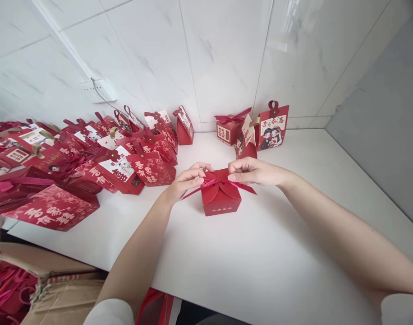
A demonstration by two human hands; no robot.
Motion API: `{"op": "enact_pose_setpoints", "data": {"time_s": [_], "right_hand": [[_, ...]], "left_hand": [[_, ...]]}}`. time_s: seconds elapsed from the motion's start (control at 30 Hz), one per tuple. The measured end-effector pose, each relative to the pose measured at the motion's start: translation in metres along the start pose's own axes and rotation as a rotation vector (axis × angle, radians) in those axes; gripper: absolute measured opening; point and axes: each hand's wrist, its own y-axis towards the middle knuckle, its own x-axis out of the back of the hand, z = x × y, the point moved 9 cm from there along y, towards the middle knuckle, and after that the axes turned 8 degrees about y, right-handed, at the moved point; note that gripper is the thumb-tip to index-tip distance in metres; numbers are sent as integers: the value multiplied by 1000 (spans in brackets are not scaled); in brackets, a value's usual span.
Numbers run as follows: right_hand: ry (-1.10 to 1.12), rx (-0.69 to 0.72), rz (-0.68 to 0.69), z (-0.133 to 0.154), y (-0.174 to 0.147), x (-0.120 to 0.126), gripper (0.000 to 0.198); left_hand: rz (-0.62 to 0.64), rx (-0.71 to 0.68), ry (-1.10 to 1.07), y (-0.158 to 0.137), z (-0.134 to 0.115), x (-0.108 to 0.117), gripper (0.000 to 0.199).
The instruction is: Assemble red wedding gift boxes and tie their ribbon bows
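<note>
A small red gift box (222, 203) with overlapping petal-like flaps stands upright on the white table in front of me. Across its top lies a red ribbon (244, 186) tied in a bow, its tails sticking out to both sides. My left hand (189, 180) pinches the bow at its left side, thumb and fingers closed on it. On the opposite side, my right hand (249, 171) has thumb and fingers closed on the bow's right part. Fingers cover portions of the loops.
Many finished-looking red gift boxes (152, 168) crowd the table's left side. Several more, including a box with a couple picture (273, 128), stand by the tiled wall. A wall socket (100, 91) is behind. An open cardboard carton (64, 298) with red pieces sits below left.
</note>
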Motion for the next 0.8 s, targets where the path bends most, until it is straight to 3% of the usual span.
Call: {"op": "enact_pose_setpoints", "data": {"time_s": [0.2, 0.47, 0.6, 0.8], "right_hand": [[-9, -19, 46, 5, -2, -6, 31], [-173, -45, 64, -4, -1, -1, 39], [-191, -17, -53, -4, 2, 7, 44], [-235, -72, -109, -8, 4, 9, 47]], "left_hand": [[40, 15, -52, -1, -2, -7, 23], [15, 51, 25, 0, 8, -3, 26], [-6, 51, 192, -2, -5, 2, 29], [-19, 68, 517, -8, -29, 11, 28]]}}
